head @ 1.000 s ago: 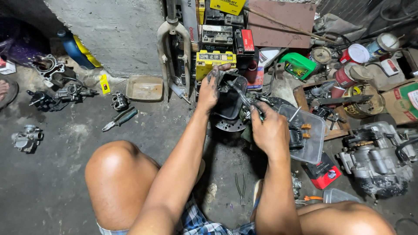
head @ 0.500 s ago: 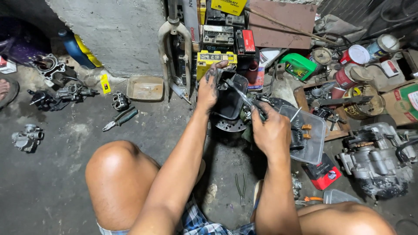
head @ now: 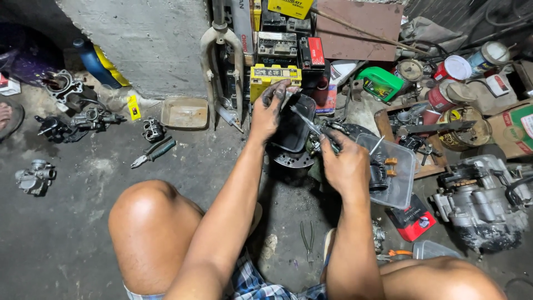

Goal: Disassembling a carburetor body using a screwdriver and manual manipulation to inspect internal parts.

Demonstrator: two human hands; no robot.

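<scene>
A: Status of left hand [head: 270,111]?
B: Clenched on the black housing's [head: 294,130] upper rim, mid-floor, before the yellow battery [head: 273,76].
A: Right hand [head: 347,166]?
B: Grasping a screwdriver [head: 308,123], tip angled into the housing; clear plastic tray [head: 395,178] just beside.

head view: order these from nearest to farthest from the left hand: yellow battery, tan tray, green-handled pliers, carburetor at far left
From the left hand:
1. yellow battery, just above it
2. tan tray, to its left
3. green-handled pliers, lower left
4. carburetor, far left edge
</scene>
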